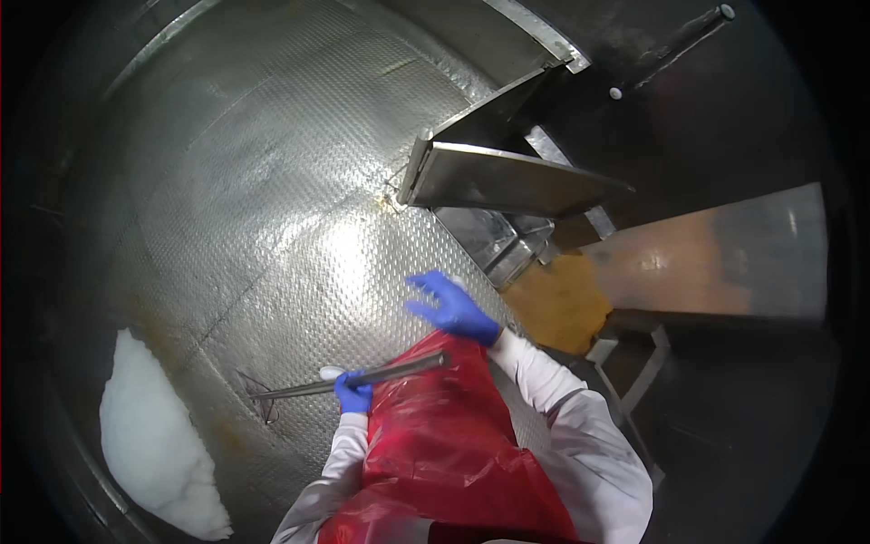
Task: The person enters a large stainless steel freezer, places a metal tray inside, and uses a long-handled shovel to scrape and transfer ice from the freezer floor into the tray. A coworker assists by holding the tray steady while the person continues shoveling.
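My left hand (353,392), in a blue glove, is closed around a long grey metal pole (399,369). The pole lies across the front of my red plastic apron (444,426), its thick end at the right. Its thin end points left, where dark wire-like lines show; I cannot tell what they are. A small white rounded thing (331,373) shows just beside the left glove. My right hand (453,308), also blue-gloved, is stretched out above the dimpled metal surface (299,272). Its fingers are apart and hold nothing.
A large white heap (159,440) lies at the left. Hinged metal panels (517,177) stand ahead to the right, beside a metal frame (507,249). Brown flooring (562,304) shows below at the right. A rod (680,45) juts from the dark wall at the upper right.
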The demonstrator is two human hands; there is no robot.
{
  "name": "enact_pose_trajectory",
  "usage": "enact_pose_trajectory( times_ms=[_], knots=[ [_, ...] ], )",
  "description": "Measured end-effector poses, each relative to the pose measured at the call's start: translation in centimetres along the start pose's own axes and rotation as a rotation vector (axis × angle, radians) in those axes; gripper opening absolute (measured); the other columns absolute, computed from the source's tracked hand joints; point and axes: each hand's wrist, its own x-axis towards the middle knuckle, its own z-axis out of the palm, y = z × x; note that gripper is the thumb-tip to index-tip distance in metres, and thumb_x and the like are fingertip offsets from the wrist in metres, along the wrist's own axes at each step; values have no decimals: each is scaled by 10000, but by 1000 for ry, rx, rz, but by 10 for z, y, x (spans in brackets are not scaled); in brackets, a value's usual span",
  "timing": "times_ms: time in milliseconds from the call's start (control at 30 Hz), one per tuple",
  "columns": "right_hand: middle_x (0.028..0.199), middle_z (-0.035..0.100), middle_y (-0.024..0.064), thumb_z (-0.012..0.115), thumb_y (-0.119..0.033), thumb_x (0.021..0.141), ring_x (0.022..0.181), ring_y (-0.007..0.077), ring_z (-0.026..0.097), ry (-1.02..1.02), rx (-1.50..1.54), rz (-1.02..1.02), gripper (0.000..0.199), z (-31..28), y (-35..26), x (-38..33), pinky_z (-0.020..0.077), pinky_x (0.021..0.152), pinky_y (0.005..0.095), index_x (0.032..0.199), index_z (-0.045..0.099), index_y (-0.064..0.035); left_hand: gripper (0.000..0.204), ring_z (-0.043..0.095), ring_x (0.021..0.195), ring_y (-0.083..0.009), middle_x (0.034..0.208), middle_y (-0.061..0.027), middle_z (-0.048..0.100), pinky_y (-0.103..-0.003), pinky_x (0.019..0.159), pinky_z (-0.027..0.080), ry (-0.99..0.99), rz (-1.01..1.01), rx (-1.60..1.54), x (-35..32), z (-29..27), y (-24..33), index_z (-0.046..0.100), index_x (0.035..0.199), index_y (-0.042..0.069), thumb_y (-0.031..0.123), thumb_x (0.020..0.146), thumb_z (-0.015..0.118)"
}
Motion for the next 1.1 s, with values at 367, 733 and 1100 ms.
enact_pose_trajectory(
  times_ms=[367, 733, 1100],
  knots=[
    [915, 609, 95, 466, -653, 988, 709, 201, 590, 749, 731, 850, 708, -282, 544, 219, 472, 568, 351, 1314, 543, -30, 222, 555, 563, -104, 611, 26, 542, -269, 636, 532, 190, -163, -379, -114, 47, 4, 513, 689, 119, 141, 888, 609],
    [1384, 544, 272, 526, -532, 987, 1200, 415, 598, 1515, 488, 1248, 807, -293, 566, 386, 496, 989, 513, 1512, 264, 22, 165, 567, 581, -71, 685, -7, 561, -230, 627, 528, 275, -131, -496, -166, 179, -77, 547, 865, 13, 149, 944, 596],
    [1157, 632, 367, 465, -468, 1030, 996, 515, 658, 1230, 131, 1025, 674, -333, 538, 491, 559, 801, 571, 1391, 321, 83, 294, 578, 624, -74, 761, -25, 594, -242, 662, 526, 298, -91, -515, -173, 204, -69, 537, 1085, -85, 165, 951, 613]
  ],
)
